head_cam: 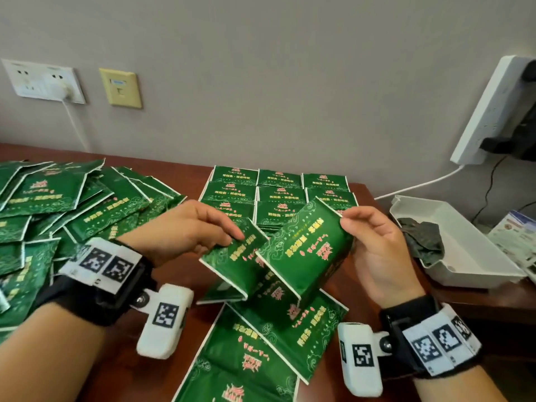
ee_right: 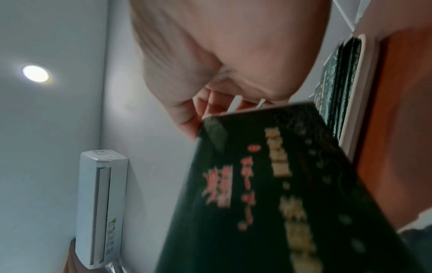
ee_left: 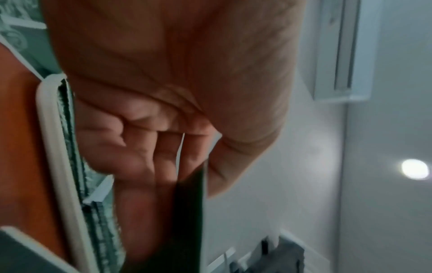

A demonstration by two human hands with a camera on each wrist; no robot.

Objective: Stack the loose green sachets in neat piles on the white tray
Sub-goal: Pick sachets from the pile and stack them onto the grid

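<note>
Pinching green sachets [head_cam: 310, 250], right hand [head_cam: 377, 250], left hand [head_cam: 185, 227] gripping another, gold lettering unreadable

No word can be read for certain anywhere; the green sachets [head_cam: 307, 242] carry gold and pink-red Chinese characters, too blurred to make out in the head view; the sachet close to the right wrist camera [ee_right: 268, 184] shows the same red and gold print, smeared past reading; the white wrist bands [head_cam: 110, 265] bear black-and-white square code markers, patterns and not letters; a leaflet [head_cam: 519, 242] at the bench's right edge has print too small to tell.
</note>
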